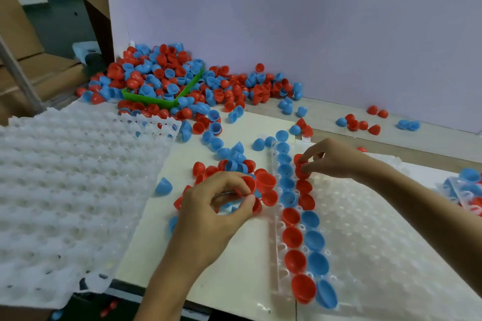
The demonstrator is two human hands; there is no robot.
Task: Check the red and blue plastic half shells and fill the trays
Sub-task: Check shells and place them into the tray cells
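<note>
While pinching a red half shell [301, 169], right hand [331, 157] over tray [378, 216], centre right. Left hand [208, 206] pinching another red shell [247, 185], just left of tray.

Red, blue shells [302, 242] fill tray [391, 242] left columns.

Just one view here: a wide-angle head cam looking forward and down, close over the table [234, 263]. It faces the back wall [313, 21], with both forearms reaching in from the bottom edge.
</note>
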